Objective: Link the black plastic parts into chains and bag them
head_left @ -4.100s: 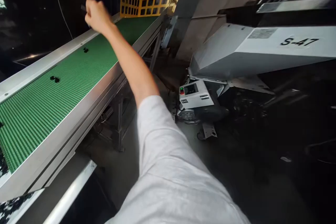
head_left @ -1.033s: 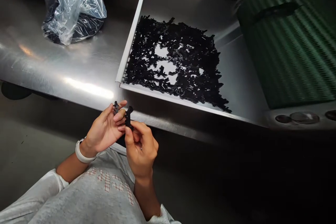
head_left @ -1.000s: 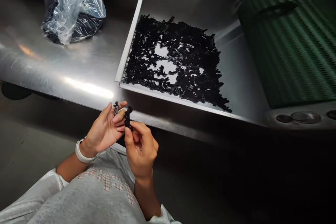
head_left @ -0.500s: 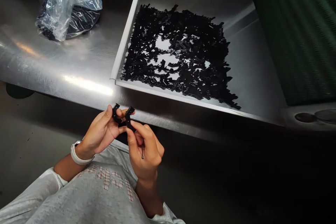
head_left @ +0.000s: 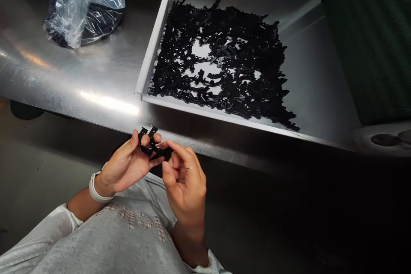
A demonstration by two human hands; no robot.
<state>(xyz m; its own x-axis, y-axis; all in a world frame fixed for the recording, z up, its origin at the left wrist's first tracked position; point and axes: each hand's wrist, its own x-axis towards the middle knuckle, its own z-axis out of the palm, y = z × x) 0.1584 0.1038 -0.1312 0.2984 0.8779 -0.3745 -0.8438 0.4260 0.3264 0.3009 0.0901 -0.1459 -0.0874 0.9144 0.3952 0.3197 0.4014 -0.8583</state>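
My left hand is closed on small black angled parts, two of them side by side between thumb and fingers. They look like notched plastic pieces, and their lower ends overlap near my fingertips. Just to the right is my right hand, its fingers curled and its index fingertip beside the parts' lower ends. A thin metal rod pokes out between its curled fingers; most of it is hidden. Ahead of both hands, a pile of similar black parts covers much of a pale metal tray.
A clear plastic bag with dark contents stands on the steel table at upper left. To the right is a dark green ribbed surface. The table's front edge runs just beyond my hands.
My right thumb and index finger have let go of the second black part and shifted right. That part now rests in my left fingers beside the first. The view has shifted slightly.
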